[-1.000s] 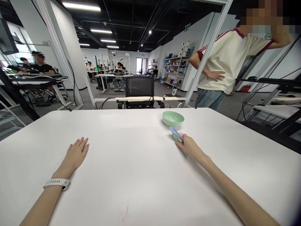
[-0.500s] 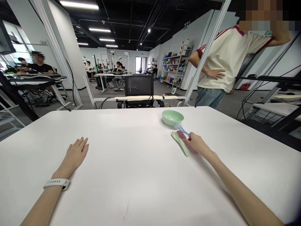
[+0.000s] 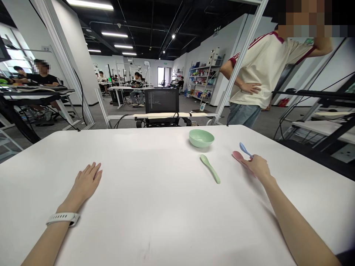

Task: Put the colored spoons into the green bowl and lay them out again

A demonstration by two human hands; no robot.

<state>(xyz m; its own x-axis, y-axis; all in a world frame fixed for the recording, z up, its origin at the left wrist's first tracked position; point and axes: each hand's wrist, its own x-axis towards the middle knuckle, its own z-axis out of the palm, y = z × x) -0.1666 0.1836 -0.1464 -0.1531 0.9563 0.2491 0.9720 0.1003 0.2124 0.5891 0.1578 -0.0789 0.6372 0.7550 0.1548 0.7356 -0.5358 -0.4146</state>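
My right hand (image 3: 260,168) is closed at the right side of the white table (image 3: 155,210). From its fingers a blue spoon (image 3: 244,149) points up and left. A pink spoon (image 3: 238,156) slants under the same hand, against the thumb, its handle partly hidden. To the left, a light green spoon (image 3: 210,170) lies on the tabletop, touched by neither hand. Behind that spoon stands a green bowl (image 3: 201,138), upright. My left hand (image 3: 86,181) rests palm down on the left of the table, fingers extended, with a pale band (image 3: 63,218) on the wrist.
Past the table's far edge is a black mesh chair (image 3: 162,100) behind a metal frame bar. A person in a cream shirt (image 3: 259,70) stands at the back right. Metal frame posts (image 3: 240,59) rise at both sides. Other people sit at desks farther off.
My right hand has moved right, away from the bowl and the green spoon. The blue and pink spoons have shifted right with it. My left hand stays on the table.
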